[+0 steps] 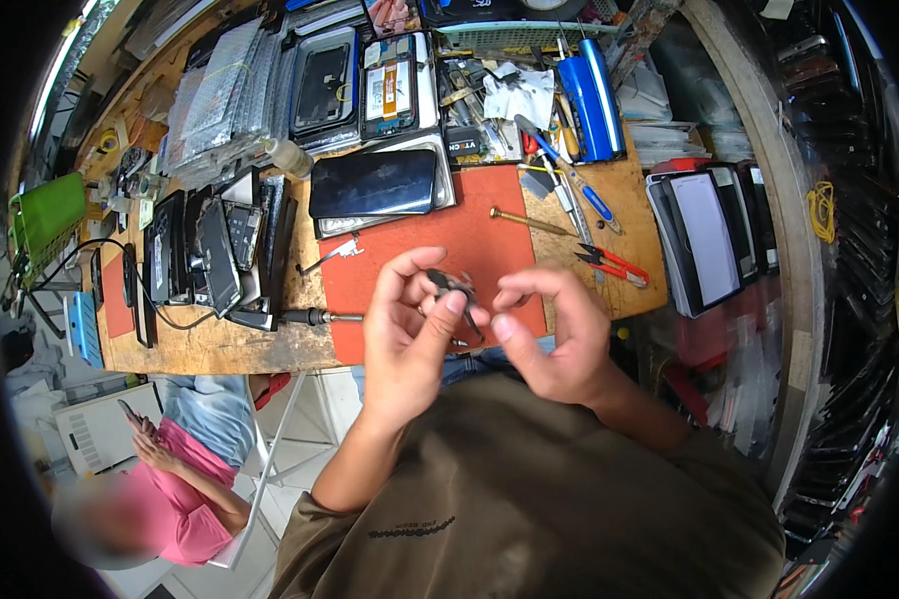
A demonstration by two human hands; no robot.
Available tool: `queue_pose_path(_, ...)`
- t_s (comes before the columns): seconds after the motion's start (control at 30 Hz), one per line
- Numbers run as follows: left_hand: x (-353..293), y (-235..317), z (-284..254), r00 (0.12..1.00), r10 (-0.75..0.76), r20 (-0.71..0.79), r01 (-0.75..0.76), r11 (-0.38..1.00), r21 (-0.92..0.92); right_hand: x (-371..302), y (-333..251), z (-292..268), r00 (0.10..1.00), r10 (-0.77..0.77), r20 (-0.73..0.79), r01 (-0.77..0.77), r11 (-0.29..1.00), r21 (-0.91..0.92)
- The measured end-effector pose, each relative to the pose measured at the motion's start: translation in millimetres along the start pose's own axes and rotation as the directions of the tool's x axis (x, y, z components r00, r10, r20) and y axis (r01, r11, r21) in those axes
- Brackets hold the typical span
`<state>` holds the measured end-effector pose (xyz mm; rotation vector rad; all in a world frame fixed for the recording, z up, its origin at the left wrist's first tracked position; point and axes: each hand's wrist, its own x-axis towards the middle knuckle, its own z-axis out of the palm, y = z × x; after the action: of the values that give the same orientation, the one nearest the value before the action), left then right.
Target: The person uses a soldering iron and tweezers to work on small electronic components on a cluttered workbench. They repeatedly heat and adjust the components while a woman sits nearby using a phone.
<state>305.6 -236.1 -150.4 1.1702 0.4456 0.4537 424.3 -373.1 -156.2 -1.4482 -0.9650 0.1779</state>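
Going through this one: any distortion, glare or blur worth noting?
Head view: the long beam at right bows strongly and the corners go black; head view: bright streaks on the shiny blue item; head view: the seated person's head is blurred; head view: the small dark part in the left hand lacks clear detail.
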Motion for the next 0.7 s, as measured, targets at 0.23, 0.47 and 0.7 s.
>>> queue_pose_path(0.23, -13.0, 11.5, -9.7, 0.991, -0.074, 0.108, 0.017, 0.891, 0.455, 19.1, 0.2, -2.2, 0.906, 0.212, 0.366, -0.215, 0.976, -0.035)
queue_pose_path(0.47, -35.1, 4.0, -36.3, 0.998, -0.057, -0.006, 0.057, 0.972, 0.228, 8.4, -1.1, 24.4, 0.919, 0.193, 0.343, -0.221, 0.974, 0.043)
queue_pose_path(0.7, -63.7, -1.0, -68.7, 0.967, -0.007, -0.253, 0.032, 0.995, 0.096, 1.3, 1.2, 67.3, 0.860, 0.351, 0.371, -0.429, 0.891, 0.152)
